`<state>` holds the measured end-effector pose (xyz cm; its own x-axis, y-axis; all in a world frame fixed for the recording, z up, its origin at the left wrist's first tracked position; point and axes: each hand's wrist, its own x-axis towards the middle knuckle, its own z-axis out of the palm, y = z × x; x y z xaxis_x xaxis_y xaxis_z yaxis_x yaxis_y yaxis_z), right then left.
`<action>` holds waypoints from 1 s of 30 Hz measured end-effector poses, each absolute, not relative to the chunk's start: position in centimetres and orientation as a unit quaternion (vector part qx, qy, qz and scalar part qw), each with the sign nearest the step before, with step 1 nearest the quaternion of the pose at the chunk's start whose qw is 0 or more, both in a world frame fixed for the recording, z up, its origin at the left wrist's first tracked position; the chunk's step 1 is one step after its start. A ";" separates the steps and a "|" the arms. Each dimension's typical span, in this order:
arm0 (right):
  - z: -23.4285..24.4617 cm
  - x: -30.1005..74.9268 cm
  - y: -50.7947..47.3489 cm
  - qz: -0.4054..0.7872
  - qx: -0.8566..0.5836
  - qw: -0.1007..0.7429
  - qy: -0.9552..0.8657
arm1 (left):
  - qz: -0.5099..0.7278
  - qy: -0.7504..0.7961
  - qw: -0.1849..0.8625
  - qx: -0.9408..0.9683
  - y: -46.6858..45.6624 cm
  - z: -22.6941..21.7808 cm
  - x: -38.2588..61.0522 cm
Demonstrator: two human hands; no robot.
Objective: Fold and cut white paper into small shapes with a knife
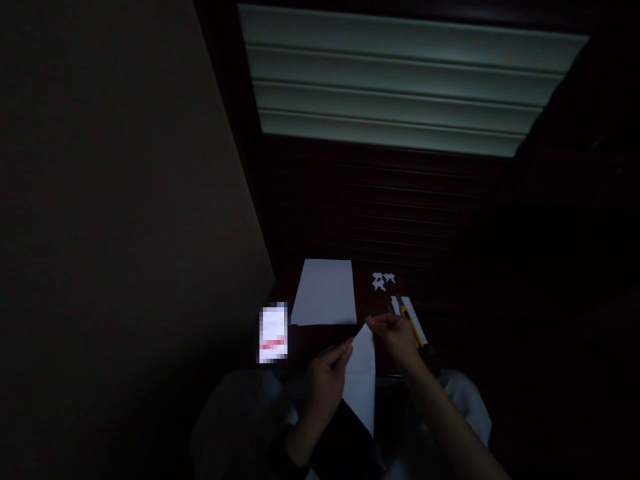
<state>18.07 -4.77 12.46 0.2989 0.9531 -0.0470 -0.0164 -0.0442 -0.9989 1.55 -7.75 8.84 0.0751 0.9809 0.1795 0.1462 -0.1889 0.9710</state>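
Between my hands is a white sheet of paper (361, 373), folded to a pointed shape with its tip upward. My left hand (327, 373) pinches its left slanted edge between thumb and fingers. At the top corner, my right hand (395, 337) is closed on the paper's tip. The lower end of the paper hangs over my lap, past the table's near edge. Just right of my right hand lies a yellow utility knife (411, 323), resting on a white strip of paper (417, 319).
A stack of white paper (325, 291) lies at the table's back left. Several small folded paper pieces (380, 281) sit right of it. A lit, blurred-out screen (273, 332) is at the left. Beyond the table is a dark slatted panel (370, 200); a wall (150, 200) rises at left.
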 end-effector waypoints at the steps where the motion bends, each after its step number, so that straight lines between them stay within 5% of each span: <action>1: 12.4 18.1 -4.7 0.422 -0.587 0.557 -0.410 | 0.488 0.471 0.428 0.598 -7.8 8.9 1.6; 30: 11.9 18.0 -5.0 0.438 -0.570 0.545 -0.431 | 0.507 0.480 0.404 0.591 -7.1 9.8 2.0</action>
<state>18.05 -4.99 11.89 0.2437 0.9694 -0.0295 0.0139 -0.0339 -0.9993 1.99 -7.15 9.76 0.0252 0.9770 0.2116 0.1578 -0.2129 0.9642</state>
